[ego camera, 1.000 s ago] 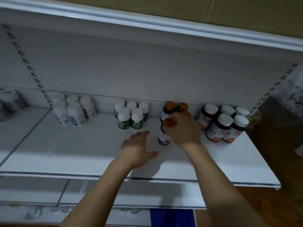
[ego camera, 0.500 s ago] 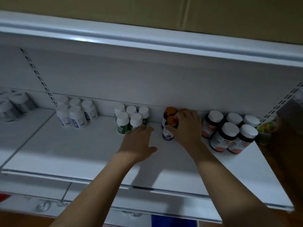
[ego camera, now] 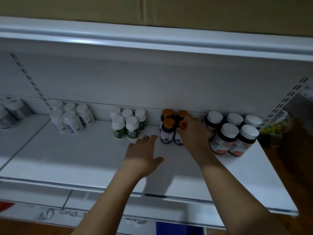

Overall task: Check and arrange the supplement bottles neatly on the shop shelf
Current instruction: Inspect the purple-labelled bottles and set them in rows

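Right grip [ego camera: 194, 136]: fingers curled over the cap and right side of the held bottle [ego camera: 178, 140], pinching it from above.
Held bottle: upright on the shelf [ego camera: 84, 158], long axis vertical, orange cap up, purple label facing the front edge. It stands front right in its group, near the back wall.
Orange-capped bottles [ego camera: 167, 131]: three more dark, round bottles stand upright. One is just beside the held bottle on its left and two are behind, making a tight square of four.
Left grip [ego camera: 144, 153]: palm down, fingers spread and straight, low over the bare shelf. Whether it touches the shelf cannot be told. Its fingertips are near the green-labelled bottles.
Green-labelled bottles [ego camera: 125, 128]: five white plastic bottles with white caps, three behind and two in front.
Blue-labelled bottles [ego camera: 71, 119]: five white bottles farther left, well apart.
White-capped bottles [ego camera: 232, 136]: larger dark bottles with pink labels, close to the right wrist, crowding that side.
Shelf: flat, smooth and white, with a rail along the front edge.
Slotted uprights [ego camera: 33, 85]: perforated strips in the back panel.
Upper shelf [ego camera: 152, 39]: its white edge overhangs, with brown cardboard [ego camera: 152, 9] above.
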A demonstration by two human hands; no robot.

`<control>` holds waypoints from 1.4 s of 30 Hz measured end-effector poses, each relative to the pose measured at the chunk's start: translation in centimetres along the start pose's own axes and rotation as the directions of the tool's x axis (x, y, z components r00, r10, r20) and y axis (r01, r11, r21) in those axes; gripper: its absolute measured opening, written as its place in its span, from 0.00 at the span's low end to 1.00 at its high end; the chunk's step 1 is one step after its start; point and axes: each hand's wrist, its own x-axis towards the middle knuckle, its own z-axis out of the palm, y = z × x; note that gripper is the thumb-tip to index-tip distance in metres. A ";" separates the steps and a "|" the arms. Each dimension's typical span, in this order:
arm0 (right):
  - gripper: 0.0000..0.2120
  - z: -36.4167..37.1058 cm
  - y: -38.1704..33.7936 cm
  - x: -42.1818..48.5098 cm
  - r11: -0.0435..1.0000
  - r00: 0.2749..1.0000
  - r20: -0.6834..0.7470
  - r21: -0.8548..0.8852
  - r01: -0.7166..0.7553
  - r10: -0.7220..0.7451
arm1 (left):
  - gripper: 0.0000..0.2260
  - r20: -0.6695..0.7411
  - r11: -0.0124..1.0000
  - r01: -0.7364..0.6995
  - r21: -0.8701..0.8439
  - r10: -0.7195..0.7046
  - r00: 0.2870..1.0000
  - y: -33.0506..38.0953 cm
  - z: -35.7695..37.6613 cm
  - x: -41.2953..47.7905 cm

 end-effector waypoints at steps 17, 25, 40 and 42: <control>0.15 -12.2 7.4 -8.3 0.417 0.968 0.239 0.889 -0.186 -0.078 | 0.22 -0.136 0.817 -0.199 -0.542 0.148 0.980 9.6 -0.2 -4.9; 0.19 -13.6 9.6 -9.7 0.189 0.938 0.173 0.975 -0.119 -0.300 | 0.24 -0.088 0.625 -0.161 -0.764 0.146 0.985 12.1 -0.5 -8.2; 0.09 -13.0 9.4 -11.8 0.170 0.952 0.169 0.977 -0.129 -0.254 | 0.29 -0.279 0.730 -0.179 -0.660 -0.017 0.960 15.1 1.0 -10.5; 0.09 -13.3 9.4 -11.8 0.155 0.957 0.155 0.981 -0.119 -0.245 | 0.28 -0.247 0.681 -0.159 -0.715 -0.032 0.969 15.4 1.2 -10.3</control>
